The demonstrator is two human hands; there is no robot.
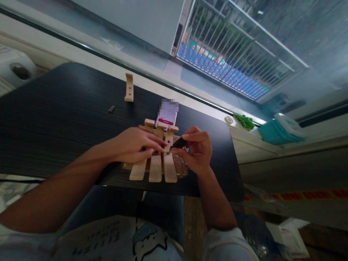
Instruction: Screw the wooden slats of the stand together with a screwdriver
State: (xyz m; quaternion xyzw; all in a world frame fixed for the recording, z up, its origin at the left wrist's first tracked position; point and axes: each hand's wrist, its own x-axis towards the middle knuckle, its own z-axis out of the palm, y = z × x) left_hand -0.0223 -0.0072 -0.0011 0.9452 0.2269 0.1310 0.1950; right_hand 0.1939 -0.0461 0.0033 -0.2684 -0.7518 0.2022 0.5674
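Note:
A wooden assembly of three parallel slats (pixel 155 167) with upright ends lies on the dark table (pixel 54 123), near its front edge. My left hand (pixel 134 144) rests flat on the slats, fingers stretched across them. My right hand (pixel 197 148) is pinched round a small black tool (pixel 178 143), whose tip points at the rightmost slat. A clear plastic bag (pixel 181 165) lies under the slats on the right.
A phone (pixel 166 117) leans behind the wooden piece. A separate wooden bracket (pixel 129 88) and a small screw-like part (pixel 111 108) lie farther back on the table. Right of the table is a ledge with green (pixel 244 121) and teal cloths (pixel 276 132). A window runs behind.

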